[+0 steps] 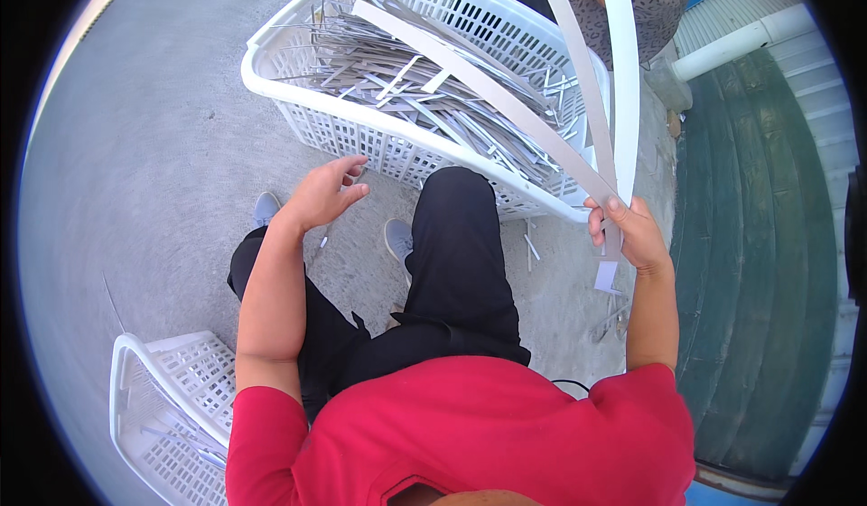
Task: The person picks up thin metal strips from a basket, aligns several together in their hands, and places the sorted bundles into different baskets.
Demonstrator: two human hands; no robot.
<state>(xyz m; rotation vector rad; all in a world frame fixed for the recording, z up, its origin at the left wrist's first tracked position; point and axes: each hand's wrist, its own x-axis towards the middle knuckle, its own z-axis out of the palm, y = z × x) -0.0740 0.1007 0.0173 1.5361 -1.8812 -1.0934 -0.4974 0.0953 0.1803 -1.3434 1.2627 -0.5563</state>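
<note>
While my head view looks down past my knees, my right grip [638,232] is pinched round the near ends of three long strips [542,132], thumb on top where they cross. The strips fan out from that grip: one slants up and to the left, over the basket [256,68], while the other two bow away from me, almost straight ahead, and run out of sight at the top. A short length pokes out on my side of the grip, with a pale tab [606,276] just below it; I cannot tell whether the tab belongs to a strip.

My left grip [327,195] is loose and half spread, with nothing in it that I can see. It hangs well to the left of the right one, near the basket's front wall; whether a fingertip touches there I cannot tell.

The relation that counts, I judge, is this: the slanting strip's long axis leads from my right grip to a free end well beyond my left grip, so the right is at the strips and the left is apart from them.

Ahead of both, scraps [433,90] fill the basket; a person [628,14] is beyond the right grip.
</note>
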